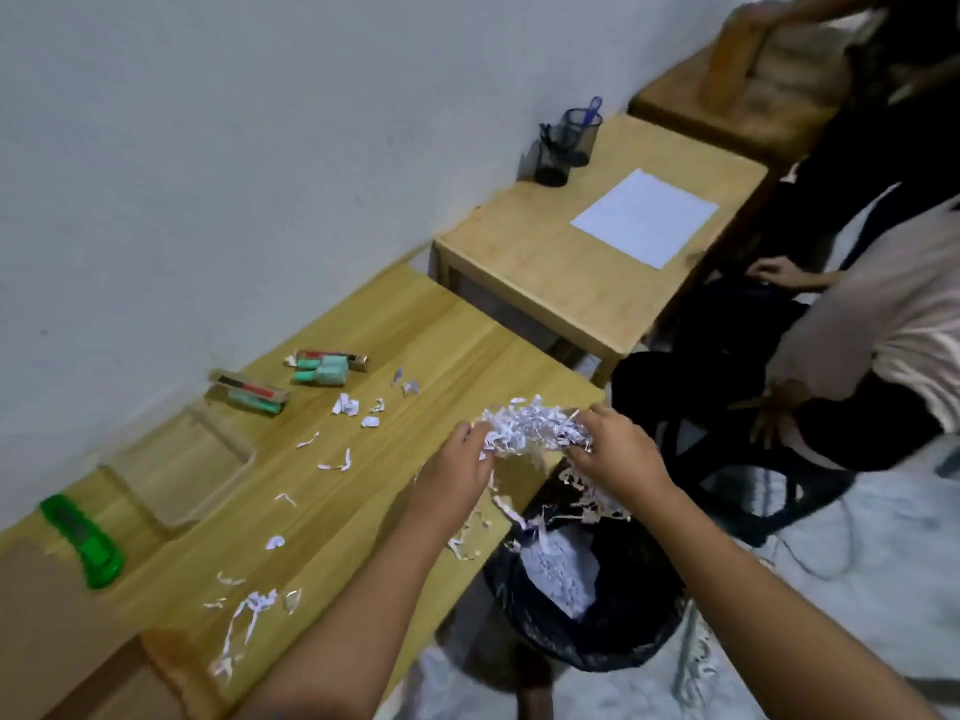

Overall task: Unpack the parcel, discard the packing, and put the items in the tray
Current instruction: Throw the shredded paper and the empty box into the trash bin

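My left hand (457, 467) and my right hand (618, 449) together grip a bundle of white shredded paper (530, 428) over the table's right edge, above a bin lined with a black bag (623, 615) that holds more shreds. Loose shreds (249, 610) are scattered across the wooden table (363, 511). A clear tray (182, 465) sits near the wall, nothing visible in it. Beyond it lie the unpacked items: a boxed teal item (249, 394) and small teal bottles (324, 371) with a tube. The cardboard parcel (47, 615) lies at the near left.
A green box cutter (85, 543) lies beside the parcel. A second table (571, 272) holds a white sheet (647, 215) and two mesh pen cups (563, 148). A seated person (857, 330) and a black chair are close on the right.
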`<state>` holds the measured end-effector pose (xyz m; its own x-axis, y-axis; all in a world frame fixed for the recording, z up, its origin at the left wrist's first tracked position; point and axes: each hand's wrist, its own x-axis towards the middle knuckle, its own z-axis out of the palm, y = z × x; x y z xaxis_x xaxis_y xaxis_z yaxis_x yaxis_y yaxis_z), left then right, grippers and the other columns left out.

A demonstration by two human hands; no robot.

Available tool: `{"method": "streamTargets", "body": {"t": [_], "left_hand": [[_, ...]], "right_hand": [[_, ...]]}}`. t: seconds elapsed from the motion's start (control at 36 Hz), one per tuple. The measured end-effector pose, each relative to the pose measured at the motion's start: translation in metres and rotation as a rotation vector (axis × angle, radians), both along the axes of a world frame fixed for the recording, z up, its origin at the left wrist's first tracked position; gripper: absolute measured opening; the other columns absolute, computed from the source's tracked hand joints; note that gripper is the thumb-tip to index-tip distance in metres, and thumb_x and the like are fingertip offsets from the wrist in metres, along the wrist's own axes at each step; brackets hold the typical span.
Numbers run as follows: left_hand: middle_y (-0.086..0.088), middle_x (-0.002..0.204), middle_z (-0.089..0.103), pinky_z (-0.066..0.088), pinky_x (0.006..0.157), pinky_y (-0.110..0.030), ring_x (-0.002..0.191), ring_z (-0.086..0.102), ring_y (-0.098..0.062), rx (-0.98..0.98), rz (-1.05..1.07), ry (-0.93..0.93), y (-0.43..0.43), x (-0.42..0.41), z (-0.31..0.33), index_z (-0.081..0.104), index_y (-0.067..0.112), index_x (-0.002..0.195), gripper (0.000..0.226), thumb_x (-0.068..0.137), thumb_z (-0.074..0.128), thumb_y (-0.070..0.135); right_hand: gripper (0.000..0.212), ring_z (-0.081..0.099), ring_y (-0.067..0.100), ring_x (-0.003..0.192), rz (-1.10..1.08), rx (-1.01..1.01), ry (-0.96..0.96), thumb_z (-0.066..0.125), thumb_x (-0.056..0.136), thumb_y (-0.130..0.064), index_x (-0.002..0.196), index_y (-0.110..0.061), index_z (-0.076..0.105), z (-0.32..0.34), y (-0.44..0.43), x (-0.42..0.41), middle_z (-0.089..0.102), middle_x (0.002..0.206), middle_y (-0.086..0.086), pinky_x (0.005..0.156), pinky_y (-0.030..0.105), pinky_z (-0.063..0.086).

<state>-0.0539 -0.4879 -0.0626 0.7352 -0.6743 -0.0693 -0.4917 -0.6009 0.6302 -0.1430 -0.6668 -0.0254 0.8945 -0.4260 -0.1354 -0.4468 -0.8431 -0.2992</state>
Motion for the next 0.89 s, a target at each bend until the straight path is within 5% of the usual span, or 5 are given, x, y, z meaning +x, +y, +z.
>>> {"method": "streamTargets", "body": {"t": [0.39, 0.75, 0.89], "left_hand": [[-0.003, 0.118, 0.047, 0.047, 0.083, -0.039, 0.099, 0.053, -0.020, -0.080, -0.288, 0.129, -0.141, -0.070, -0.020, 0.047, 0.018, 0.126, 0.031, 0.098, 0.040, 0.029], [-0.002, 0.129, 0.042, 0.044, 0.091, -0.036, 0.112, 0.050, -0.020, 0.105, -0.251, 0.241, -0.179, -0.082, -0.069, 0.043, 0.018, 0.130, 0.038, 0.096, 0.044, 0.034], [-0.003, 0.128, 0.046, 0.044, 0.095, -0.039, 0.114, 0.051, -0.023, 0.183, -0.271, 0.249, -0.184, -0.081, -0.084, 0.047, 0.015, 0.128, 0.040, 0.093, 0.050, 0.033]], "right_hand": [[0.032, 0.057, 0.026, 0.098, -0.407, 0.055, 0.073, 0.056, 0.084, -0.033, 0.113, -0.019, 0.056, -0.018, -0.093, -0.117, 0.053, 0.107, 0.003, 0.072, 0.034, 0.047], [0.061, 0.043, 0.032, 0.123, -0.504, 0.476, 0.121, 0.063, 0.083, -0.036, 0.135, -0.014, 0.041, -0.071, -0.127, -0.115, 0.040, 0.135, 0.016, 0.100, 0.036, 0.039], [0.066, 0.045, 0.029, 0.124, -0.463, 0.592, 0.166, 0.070, 0.079, -0.032, 0.137, -0.017, 0.041, -0.079, -0.136, -0.111, 0.039, 0.140, 0.014, 0.099, 0.033, 0.038]]}}
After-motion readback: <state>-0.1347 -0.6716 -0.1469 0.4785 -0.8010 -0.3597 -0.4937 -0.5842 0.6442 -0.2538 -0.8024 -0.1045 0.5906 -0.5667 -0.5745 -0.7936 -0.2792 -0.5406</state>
